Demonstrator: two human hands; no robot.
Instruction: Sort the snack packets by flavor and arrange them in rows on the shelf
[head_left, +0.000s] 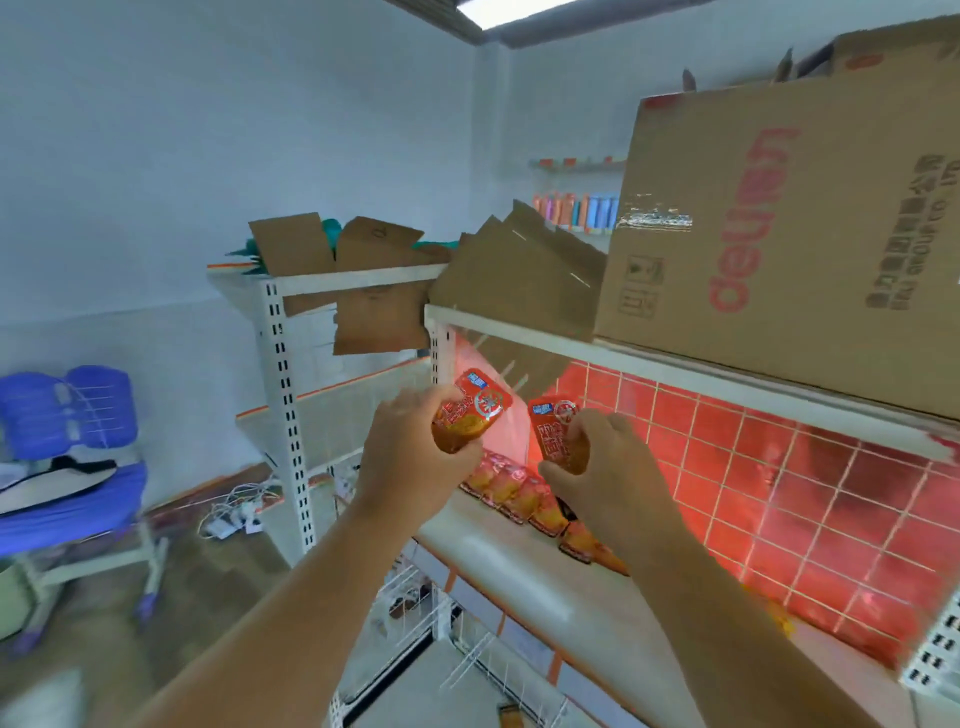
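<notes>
Snack packets (519, 491): red-orange, lying in one row on the shelf board, edge to edge, running from far left toward near right; the row's near end passes behind the right wrist.
Left-hand packet (470, 415): same red-orange kind, blue tab at its top corner, held above the far left end of the row and tilted to the right.
Right-hand packet (555, 428): same kind, roughly upright, just right of the other held packet but apart from it, above the row.
Left hand (410, 452): fingers curled round the lower part of its packet, back of the hand toward the camera.
Right hand (605, 462): gripping its packet from the right side, fingers wrapped over the lower half.
Shelf board (524, 569): pale and glossy, with an orange front edge; its near strip is bare in front of the row.
Back panel (779, 467): red tile pattern behind a wire grid, glowing red.
Cardboard box (779, 234): large, red "deli" lettering, on the shelf above, right side.
Flattened cardboard (519, 270): sheets leaning left of the box.
Second shelf unit (288, 395): white slotted upright, far left, more cardboard on top.
Blue chair (67, 415): far left, by the wall.
Cables (234, 512): white tangle on the floor near the second unit's foot.
</notes>
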